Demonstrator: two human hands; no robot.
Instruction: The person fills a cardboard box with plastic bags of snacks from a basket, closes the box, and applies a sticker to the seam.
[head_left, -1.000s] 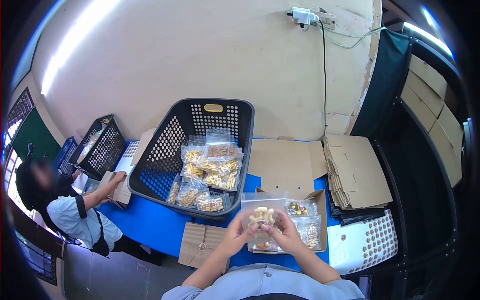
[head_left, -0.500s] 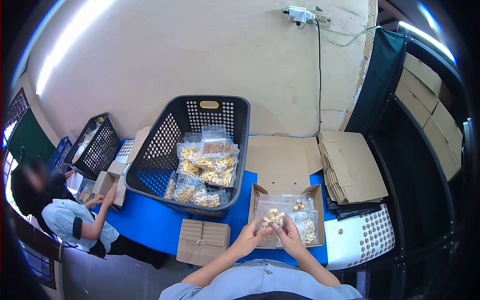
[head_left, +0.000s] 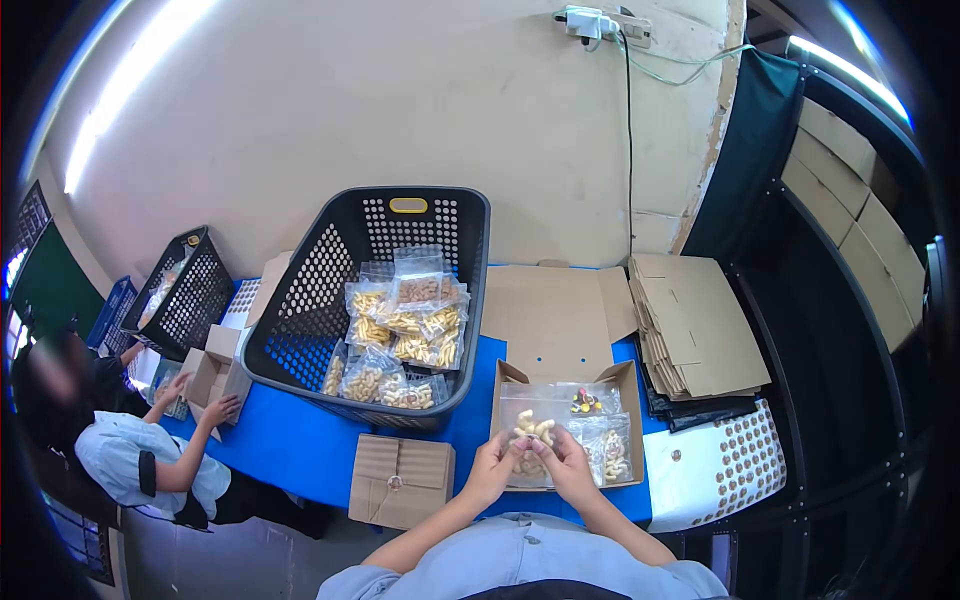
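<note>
The fingers of the left hand and those of the right hand are clamped on the lower part of a bag, thumbs close together at its front. The bag is over the near part of the box. The step in hand appears to be two-handed handling or pressing of the bag. Any shift of the bag calls for level support from both sides, so that the loose pieces do not slump.

Materials and shapes:
- Bag: clear, thin film, flat above; pale, curved, knobbly pieces bulge below.
- Box: brown cardboard, straight walls, lid folded back. It holds clear packs, one with coloured pieces.
- Basket: dark, rigid, perforated, rounded at the corners; it holds more filled packs.
- Cardboard stack: flat, layered sheets.
- Counter: smooth blue covering beneath basket and box
</note>
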